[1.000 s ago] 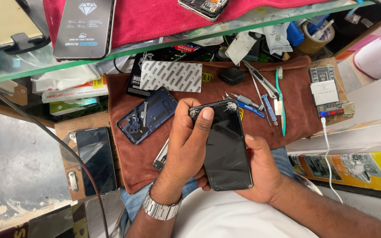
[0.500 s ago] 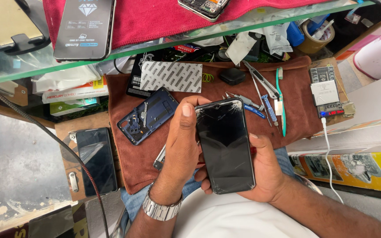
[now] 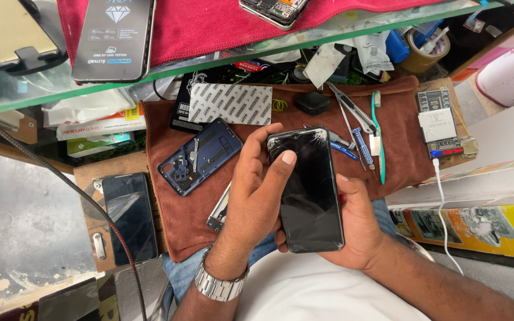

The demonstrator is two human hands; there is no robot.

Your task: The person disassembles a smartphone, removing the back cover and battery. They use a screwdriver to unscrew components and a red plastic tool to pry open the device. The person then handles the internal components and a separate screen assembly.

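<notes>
I held the cracked black phone (image 3: 307, 190) in front of me above the brown cloth (image 3: 400, 160), its long axis running away from my body and tipped slightly leftward at the top, where the glass was splintered. My right hand (image 3: 352, 229) cupped the phone from beneath and along its right edge, fingers curled round it, while my left hand (image 3: 254, 193) closed against its left side with the thumb laid across the top of the screen; both touched it, the left reaching farther up. Left of the phone on the cloth lay a blue phone frame (image 3: 200, 156), just beside my left hand. Right of the phone lay tweezers (image 3: 352, 114) and a green toothbrush (image 3: 378, 139), near but apart. Farther left of the phone, off the cloth's edge, lay a second dark phone (image 3: 129, 217). Beyond the phone's top, a glass shelf (image 3: 25, 98) overhung the worktop, leaving most open room toward my lap.
</notes>
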